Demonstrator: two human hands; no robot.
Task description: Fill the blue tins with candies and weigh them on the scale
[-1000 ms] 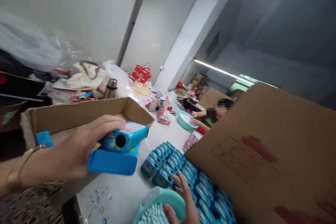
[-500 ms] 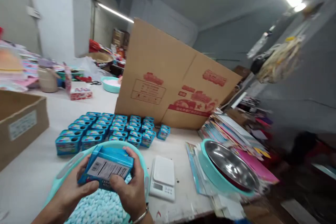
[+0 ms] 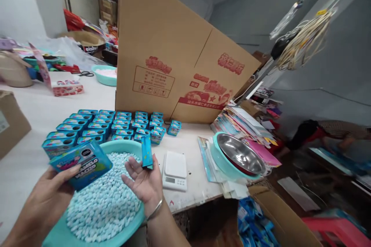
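Note:
My left hand (image 3: 48, 197) grips a flat-looking blue printed candy box (image 3: 82, 164), tilted over the left side of a turquoise basin (image 3: 131, 233). Light blue candy pieces (image 3: 106, 197) fill much of the basin. On the basin's right side my right hand (image 3: 146, 179) is turned palm up, several fingers loosely apart. A narrow blue packet (image 3: 147, 152) stands up at its fingertips, apparently held between thumb and a finger; the exact contact is partly hidden. Behind the basin, blue candy boxes (image 3: 95, 125) stand in rows on the white table (image 3: 191, 162).
A white digital scale (image 3: 175, 170) lies right of the basin. Farther right, a steel bowl (image 3: 240, 152) sits in a turquoise tub on papers. A large cardboard sheet (image 3: 179, 54) stands behind. Below the table edge, a carton holds blue packaging (image 3: 255, 224). Another person (image 3: 333, 131) bends at far right.
The blue box went from between both hands to my left hand alone, moving left and down. My right hand has opened away from it, and a narrow blue packet now shows there. The view shifted.

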